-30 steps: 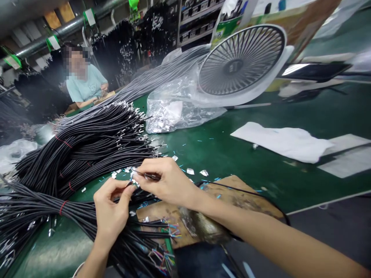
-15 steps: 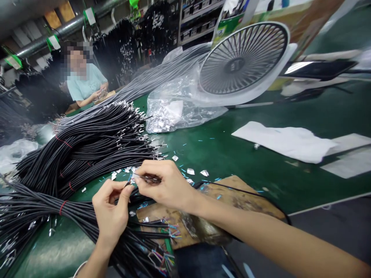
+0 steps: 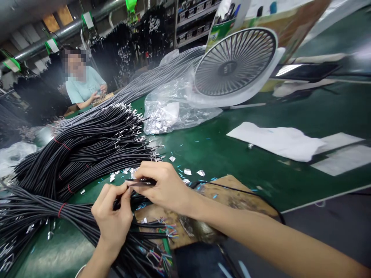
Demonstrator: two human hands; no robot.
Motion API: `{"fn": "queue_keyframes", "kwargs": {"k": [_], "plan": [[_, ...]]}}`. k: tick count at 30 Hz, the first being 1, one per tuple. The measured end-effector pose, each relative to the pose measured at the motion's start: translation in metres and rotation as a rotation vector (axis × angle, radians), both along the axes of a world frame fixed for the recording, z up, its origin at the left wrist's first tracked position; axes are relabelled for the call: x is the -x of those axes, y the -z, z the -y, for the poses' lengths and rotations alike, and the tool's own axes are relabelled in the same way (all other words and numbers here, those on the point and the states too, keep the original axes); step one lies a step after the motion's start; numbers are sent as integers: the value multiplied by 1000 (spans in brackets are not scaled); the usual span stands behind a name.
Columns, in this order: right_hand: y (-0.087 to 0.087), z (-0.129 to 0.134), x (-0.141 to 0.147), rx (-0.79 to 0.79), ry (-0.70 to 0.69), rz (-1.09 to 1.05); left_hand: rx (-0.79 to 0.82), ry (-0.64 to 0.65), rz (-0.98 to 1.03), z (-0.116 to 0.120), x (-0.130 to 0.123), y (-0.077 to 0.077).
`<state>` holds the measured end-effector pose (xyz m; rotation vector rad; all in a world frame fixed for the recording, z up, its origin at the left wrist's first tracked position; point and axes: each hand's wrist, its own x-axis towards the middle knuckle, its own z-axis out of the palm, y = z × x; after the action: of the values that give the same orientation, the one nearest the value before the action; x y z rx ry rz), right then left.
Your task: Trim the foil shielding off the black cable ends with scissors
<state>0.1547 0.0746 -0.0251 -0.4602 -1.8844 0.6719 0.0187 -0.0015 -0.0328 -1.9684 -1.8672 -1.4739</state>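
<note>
My left hand (image 3: 111,214) is closed in a pinch, thumb against forefinger, on what looks like the end of a black cable; the fingers hide most of it. My right hand (image 3: 165,187) is closed around dark, pointed tweezers (image 3: 142,182), whose tips reach to the left fingertips. Under and beside my left hand lies a bundle of black cables (image 3: 79,216) tied with a red band. Several cable ends with stripped coloured wires (image 3: 159,256) rest below my hands, some over a stained wooden board (image 3: 232,197).
Behind my hands lie piled black cables (image 3: 84,150) with silvery ends. A clear plastic bag (image 3: 171,112) of foil scraps sits by a round fan (image 3: 236,63). White paper (image 3: 275,139) lies to the right. Foil and blue bits litter the green table (image 3: 197,148). Another person (image 3: 85,85) sits across.
The tweezers have turned, and their tips now lie across the left fingertips. Blue wire visible there earlier is now hidden. The view has shifted slightly.
</note>
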Motion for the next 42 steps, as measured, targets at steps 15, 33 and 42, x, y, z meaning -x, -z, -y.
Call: {"fn": "queue_keyframes", "kwargs": {"k": [15, 33, 42], "plan": [[-3, 8, -3, -11, -98, -34, 8, -14, 195, 3, 4, -11], [-16, 8, -2, 9, -129, 47, -46, -85, 80, 4, 22, 1], [-16, 8, -3, 119, -182, 33, -54, -19, 197, 1, 26, 14]]}}
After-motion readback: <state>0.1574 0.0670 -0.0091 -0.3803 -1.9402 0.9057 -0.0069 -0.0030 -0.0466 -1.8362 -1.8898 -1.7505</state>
